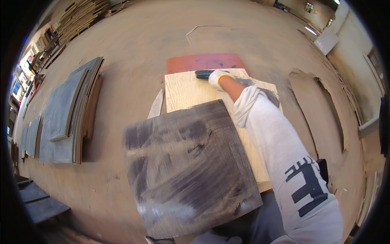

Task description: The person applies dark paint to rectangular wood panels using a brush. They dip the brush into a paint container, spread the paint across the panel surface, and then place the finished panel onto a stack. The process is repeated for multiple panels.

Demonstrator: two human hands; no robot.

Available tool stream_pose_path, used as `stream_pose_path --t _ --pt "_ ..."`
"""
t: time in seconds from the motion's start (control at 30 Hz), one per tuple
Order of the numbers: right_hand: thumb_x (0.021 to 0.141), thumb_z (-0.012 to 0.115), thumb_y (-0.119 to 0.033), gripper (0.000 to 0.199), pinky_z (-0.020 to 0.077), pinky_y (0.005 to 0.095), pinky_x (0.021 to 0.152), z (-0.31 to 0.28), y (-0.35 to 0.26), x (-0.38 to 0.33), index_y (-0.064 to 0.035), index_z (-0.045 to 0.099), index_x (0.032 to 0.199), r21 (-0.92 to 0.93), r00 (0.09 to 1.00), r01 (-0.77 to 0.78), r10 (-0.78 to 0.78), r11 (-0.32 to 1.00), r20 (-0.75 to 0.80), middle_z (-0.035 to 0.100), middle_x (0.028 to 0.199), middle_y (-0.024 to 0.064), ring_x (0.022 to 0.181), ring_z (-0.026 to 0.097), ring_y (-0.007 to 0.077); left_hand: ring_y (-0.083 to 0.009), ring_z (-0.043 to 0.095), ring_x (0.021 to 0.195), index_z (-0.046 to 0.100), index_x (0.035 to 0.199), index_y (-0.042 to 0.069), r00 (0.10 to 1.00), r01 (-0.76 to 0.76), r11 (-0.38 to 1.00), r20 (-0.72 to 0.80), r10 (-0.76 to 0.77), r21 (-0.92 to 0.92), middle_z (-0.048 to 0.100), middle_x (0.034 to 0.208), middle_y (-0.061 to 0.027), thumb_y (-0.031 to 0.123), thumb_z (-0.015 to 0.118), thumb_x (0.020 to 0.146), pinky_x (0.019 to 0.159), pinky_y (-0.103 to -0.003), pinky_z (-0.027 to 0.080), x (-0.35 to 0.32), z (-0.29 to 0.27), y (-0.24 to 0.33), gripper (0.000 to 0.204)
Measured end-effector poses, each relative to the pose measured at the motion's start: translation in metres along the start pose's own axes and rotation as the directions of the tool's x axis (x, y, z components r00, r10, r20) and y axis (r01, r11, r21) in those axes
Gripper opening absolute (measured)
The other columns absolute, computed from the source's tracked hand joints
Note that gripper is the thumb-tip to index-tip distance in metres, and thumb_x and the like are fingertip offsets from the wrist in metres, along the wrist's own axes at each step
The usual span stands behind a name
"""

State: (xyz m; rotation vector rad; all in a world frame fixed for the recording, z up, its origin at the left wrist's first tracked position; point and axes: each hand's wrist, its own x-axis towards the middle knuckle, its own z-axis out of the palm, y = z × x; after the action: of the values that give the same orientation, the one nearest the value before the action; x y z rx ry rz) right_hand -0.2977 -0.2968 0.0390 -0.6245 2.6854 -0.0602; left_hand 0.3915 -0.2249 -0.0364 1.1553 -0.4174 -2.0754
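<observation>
My right hand, in a white knit glove with a yellow cuff, is closed round a tool with a black handle. A grey blade-like part shows beyond my wrist; my forearm covers some of it, so its exact kind is unclear. The hand is over the far part of a pale wood-grained board. Nearer to me, a dark, smudged square board overlaps the pale one. No part of my left hand can be made out; a small dark shape pokes out below the dark board's lower edge.
A reddish board lies just beyond the pale one. At left stands a stack of grey boards, with dark panels lower down. Piled planks are far left. A torn brown sheet lies at right, near the wall.
</observation>
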Motion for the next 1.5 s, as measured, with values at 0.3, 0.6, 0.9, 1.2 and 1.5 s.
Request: stream_pose_path --t 0.3,0.6,0.9,1.2,1.5 --pt "0.092 0.059 -0.016 0.037 0.0565 0.0457 0.089 -0.007 0.190 -0.043 0.0027 0.077 0.118 0.001 0.999 -0.025 0.025 1.000 -0.025 0.078 0.116 0.0254 0.101 0.075 0.0353 -0.0354 0.036 0.159 0.034 0.169 0.005 0.999 -0.038 0.997 -0.002 0.039 0.072 0.039 0.173 -0.0155 0.062 0.061 0.103 0.132 -0.052 0.026 -0.008 0.007 0.003 0.091" --pt "0.097 0.057 -0.025 0.041 0.0562 0.0460 0.096 0.008 0.197 -0.057 -0.0087 0.076 0.130 0.115 0.999 0.022 -0.017 0.993 -0.048 0.075 0.128 0.0244 0.118 0.071 0.0418 -0.0360 0.036 0.159 0.032 0.170 0.005 0.992 -0.117 0.985 -0.028 0.122 0.127 0.038 0.174 -0.0154 0.063 0.058 0.104 0.133 -0.052 0.025 -0.018 0.013 0.008 0.092" --pt "0.103 0.049 -0.027 0.048 0.0498 0.0470 0.112 0.023 0.217 -0.072 -0.0062 0.066 0.143 -0.044 0.992 0.061 -0.066 0.997 -0.111 0.066 0.146 0.0229 0.136 0.063 0.0402 -0.0358 0.036 0.159 0.033 0.170 0.005 0.996 -0.081 0.992 -0.015 0.083 0.100 0.039 0.174 -0.0151 0.063 0.058 0.104 0.133 -0.052 0.025 -0.012 0.012 -0.002 0.091" --pt "0.104 0.048 -0.027 0.047 0.0483 0.0471 0.114 0.016 0.242 -0.066 -0.0045 0.067 0.140 0.098 0.988 -0.036 0.050 0.994 -0.147 0.065 0.146 0.0247 0.138 0.060 0.0408 -0.0351 0.037 0.158 0.034 0.169 0.005 0.997 -0.070 0.991 -0.017 0.072 0.110 0.040 0.173 -0.0143 0.062 0.057 0.105 0.133 -0.051 0.026 -0.011 0.019 -0.007 0.089" --pt "0.097 0.054 -0.024 0.050 0.0523 0.0456 0.104 -0.008 0.287 -0.075 -0.0041 0.066 0.141 -0.028 0.998 -0.002 0.001 1.000 -0.058 0.071 0.137 0.0228 0.125 0.067 0.0403 -0.0329 0.040 0.157 0.038 0.168 0.007 0.998 -0.048 0.995 -0.036 0.051 0.083 0.045 0.170 -0.0121 0.063 0.056 0.106 0.132 -0.050 0.029 -0.005 -0.003 -0.007 0.085"
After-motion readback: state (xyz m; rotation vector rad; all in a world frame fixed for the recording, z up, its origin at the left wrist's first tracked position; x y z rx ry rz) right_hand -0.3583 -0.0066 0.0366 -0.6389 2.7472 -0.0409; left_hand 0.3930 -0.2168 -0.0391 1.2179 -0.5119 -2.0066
